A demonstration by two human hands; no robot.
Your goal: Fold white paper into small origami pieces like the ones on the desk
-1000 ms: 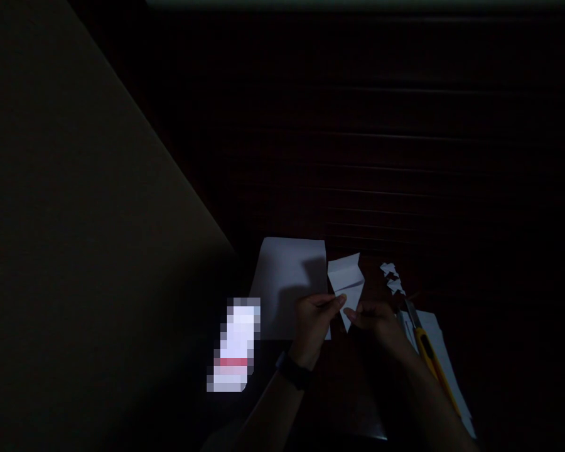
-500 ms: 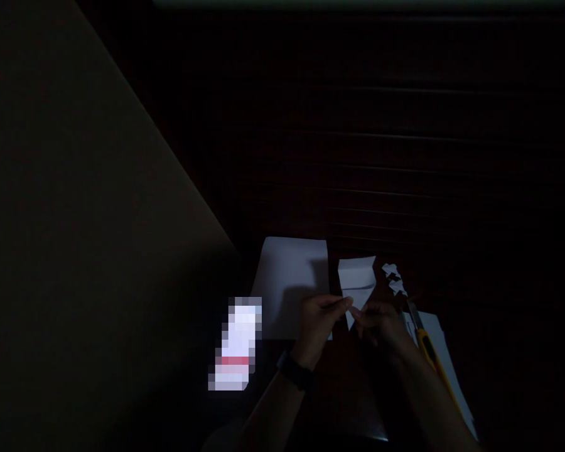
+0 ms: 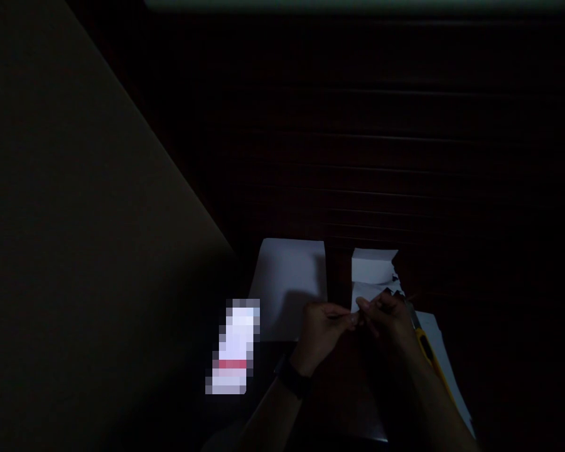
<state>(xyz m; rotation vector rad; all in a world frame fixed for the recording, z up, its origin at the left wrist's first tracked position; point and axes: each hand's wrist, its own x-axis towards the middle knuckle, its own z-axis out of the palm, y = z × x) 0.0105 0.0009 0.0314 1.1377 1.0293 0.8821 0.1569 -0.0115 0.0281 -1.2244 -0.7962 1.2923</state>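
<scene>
Head view: two bare hands pinch a creased white paper (image 3: 373, 270) in a dark room

The left hand (image 3: 321, 333) and right hand (image 3: 392, 320) grip its near end between thumbs and fingers, almost touching. The paper stands beyond them, right of a flat white sheet (image 3: 289, 270); a yellow cutter (image 3: 434, 361) lies on papers (image 3: 453, 364) beside the right forearm

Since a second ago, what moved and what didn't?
The folded paper moved right and now hides part of the small paper pieces; its lower point no longer shows. The left hand, still pinching it, and the right hand shifted slightly right too. The big sheet and yellow knife stayed put.
</scene>
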